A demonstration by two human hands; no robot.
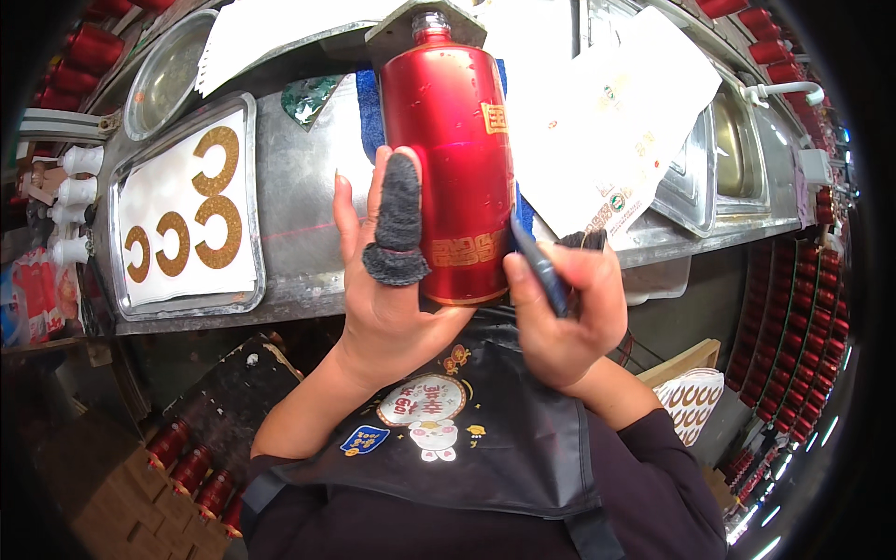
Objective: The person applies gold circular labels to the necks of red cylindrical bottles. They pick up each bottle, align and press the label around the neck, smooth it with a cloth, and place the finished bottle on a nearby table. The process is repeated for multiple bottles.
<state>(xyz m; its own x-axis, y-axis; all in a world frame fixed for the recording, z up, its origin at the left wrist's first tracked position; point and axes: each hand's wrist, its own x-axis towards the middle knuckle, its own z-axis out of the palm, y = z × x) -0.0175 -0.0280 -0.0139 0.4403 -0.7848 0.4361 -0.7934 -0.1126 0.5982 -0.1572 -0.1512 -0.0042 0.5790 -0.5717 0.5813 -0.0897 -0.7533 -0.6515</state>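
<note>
A glossy red glass bottle (448,189) with gold decoration lies with its neck pointing away, the neck resting at a grey metal bracket (392,31). My left hand (388,308) steadies it, fingers along its left side and the thumb under its base. A dark fuzzy cloth sleeve (399,210) covers one finger of that hand. My right hand (574,308) pinches a slim dark blue hand tool (542,269) whose tip is at the bottle's lower right side; its exact kind is unclear. Beneath the bottle is a blue cloth (369,105).
On the metal worktop (301,231), a metal tray (257,280) at left bears white paper with gold C-shaped decals. A printed decal sheet (595,133) lies at right, near more metal trays (742,154). Red bottles (791,336) line racks at far right; others (192,469) stand lower left.
</note>
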